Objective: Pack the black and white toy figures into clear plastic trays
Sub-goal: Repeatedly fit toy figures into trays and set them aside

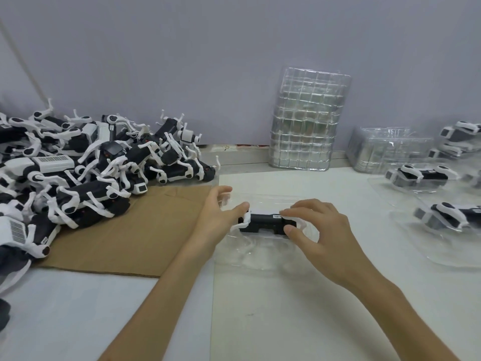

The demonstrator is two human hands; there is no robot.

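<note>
A black and white toy figure (265,224) lies on its side in a clear plastic tray (250,256) at the table's middle. My left hand (218,217) touches the figure's left end with its thumb, the other fingers spread over the tray's far left edge. My right hand (315,230) holds the figure's right end between curled fingers above and the thumb below. A big pile of loose figures (86,162) covers the left side. Packed trays with figures (421,175) lie at the right.
A tall stack of empty clear trays (307,121) leans on the grey wall, with a lower stack (385,149) to its right. Brown cardboard (135,230) lies under the pile's edge. A white sheet (286,321) covers the table near me.
</note>
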